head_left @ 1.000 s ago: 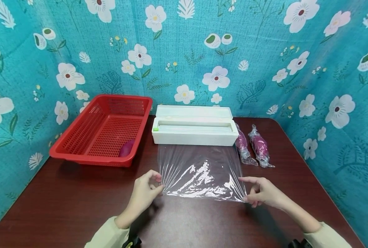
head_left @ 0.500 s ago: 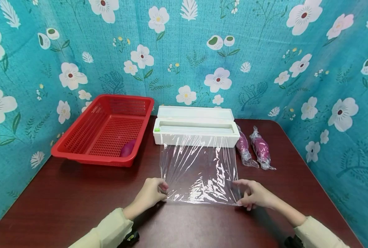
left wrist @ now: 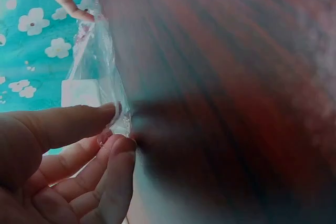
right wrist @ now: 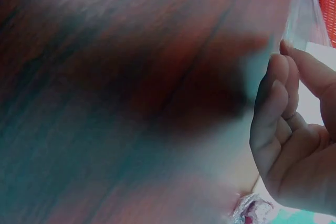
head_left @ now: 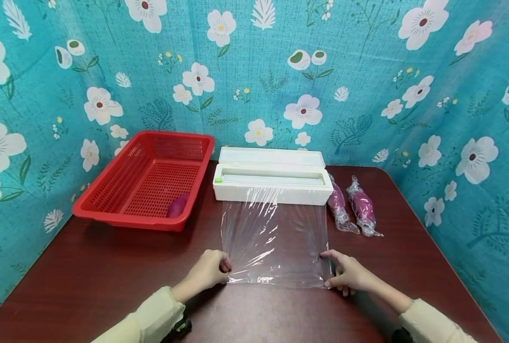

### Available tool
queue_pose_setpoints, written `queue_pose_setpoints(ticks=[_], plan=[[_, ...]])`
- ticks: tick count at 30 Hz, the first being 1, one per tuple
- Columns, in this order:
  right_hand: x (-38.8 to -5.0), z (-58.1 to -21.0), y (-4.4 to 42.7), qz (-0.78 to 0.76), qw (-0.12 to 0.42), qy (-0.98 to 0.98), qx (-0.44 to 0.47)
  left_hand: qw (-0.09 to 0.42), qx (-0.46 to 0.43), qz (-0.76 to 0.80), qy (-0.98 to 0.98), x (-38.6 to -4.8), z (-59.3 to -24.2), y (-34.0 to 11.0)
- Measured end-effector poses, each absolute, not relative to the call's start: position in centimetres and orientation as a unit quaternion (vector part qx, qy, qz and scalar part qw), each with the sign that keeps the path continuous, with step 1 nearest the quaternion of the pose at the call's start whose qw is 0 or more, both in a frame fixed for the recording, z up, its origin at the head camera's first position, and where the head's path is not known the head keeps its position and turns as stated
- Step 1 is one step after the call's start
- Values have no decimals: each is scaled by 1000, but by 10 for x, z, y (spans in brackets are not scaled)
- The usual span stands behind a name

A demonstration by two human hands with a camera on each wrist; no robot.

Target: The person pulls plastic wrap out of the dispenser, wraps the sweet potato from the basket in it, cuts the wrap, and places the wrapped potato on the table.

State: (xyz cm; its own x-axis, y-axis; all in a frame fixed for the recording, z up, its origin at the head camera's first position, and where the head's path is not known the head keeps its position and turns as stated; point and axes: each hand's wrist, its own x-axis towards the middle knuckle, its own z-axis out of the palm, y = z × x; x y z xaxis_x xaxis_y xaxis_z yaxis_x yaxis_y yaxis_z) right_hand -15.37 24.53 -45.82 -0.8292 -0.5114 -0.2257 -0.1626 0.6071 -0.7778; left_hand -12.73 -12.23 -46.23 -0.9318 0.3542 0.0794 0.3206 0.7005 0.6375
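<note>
Teal flowered cloth [head_left: 263,57] is hung across the back and sides of the frame, behind a dark reddish-brown bench [head_left: 108,276]. Clear plastic film [head_left: 276,247] is stretched in the lower centre, its near edge drawn left to right between the 2 hands. Its left corner is pinched between thumb and fingers by the left hand [head_left: 207,270]; its right corner is gripped by the right hand [head_left: 346,274], whose index finger is extended to the side edge.

From the hands, the film is led straight up the frame to a white box [head_left: 273,194], over whose front wall it is draped. The box's long axis is set left to right, nearly parallel to the held edge, and neither hand is placed clearly nearer to it. Its lid [head_left: 271,156] is tipped back.

At upper left, 1 purple piece [head_left: 178,206] is held in a red basket [head_left: 130,220]; right of the box, 2 wrapped purple bundles [head_left: 361,207] are laid side by side.
</note>
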Motion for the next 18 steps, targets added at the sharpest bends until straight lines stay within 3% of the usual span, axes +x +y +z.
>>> queue_pose_setpoints(ticks=[8,18], plan=[[-153,-459,245,-375,214,879,-200,26,150,334,930,-124,-454,-125],[-152,-461,245,-387,208,875,-203,-30,161,376,912,-133,-428,-138]])
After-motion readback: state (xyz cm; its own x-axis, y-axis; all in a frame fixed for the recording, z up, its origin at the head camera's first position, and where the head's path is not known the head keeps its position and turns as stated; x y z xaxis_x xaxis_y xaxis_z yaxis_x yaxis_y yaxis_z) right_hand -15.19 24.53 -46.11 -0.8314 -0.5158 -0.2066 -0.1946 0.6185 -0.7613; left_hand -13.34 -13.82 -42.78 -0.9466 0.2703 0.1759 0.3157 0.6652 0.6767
